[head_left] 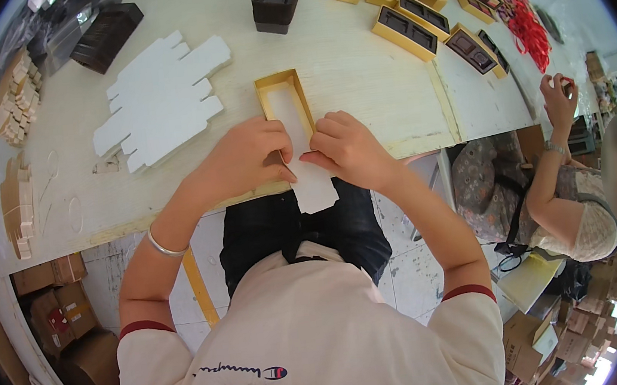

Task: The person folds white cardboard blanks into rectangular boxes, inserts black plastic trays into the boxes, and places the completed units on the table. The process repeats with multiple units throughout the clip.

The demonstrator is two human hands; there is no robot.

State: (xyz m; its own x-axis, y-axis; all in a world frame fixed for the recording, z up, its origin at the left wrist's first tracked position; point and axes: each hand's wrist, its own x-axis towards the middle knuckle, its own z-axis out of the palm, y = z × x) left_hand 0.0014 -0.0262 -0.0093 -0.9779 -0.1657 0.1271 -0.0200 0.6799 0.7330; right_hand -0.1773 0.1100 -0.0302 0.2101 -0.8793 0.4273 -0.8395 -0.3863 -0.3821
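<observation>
The table [357,86] spans the view from nine to two o'clock. Gold boxes [400,44] cluster at one o'clock from the open box [304,106]; white card [159,99] lies stacked at ten. The box sits at the table's six o'clock edge, its white flap [315,193] reaching past. The left hand [252,153] pinches its eight o'clock corner, the right hand [352,146] its four o'clock corner. Black trays [276,0] lie at twelve

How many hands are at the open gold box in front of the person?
2: the left hand at the box's left side, the right hand at its right. They partly cover the gold box; no other hand shows there.
</observation>
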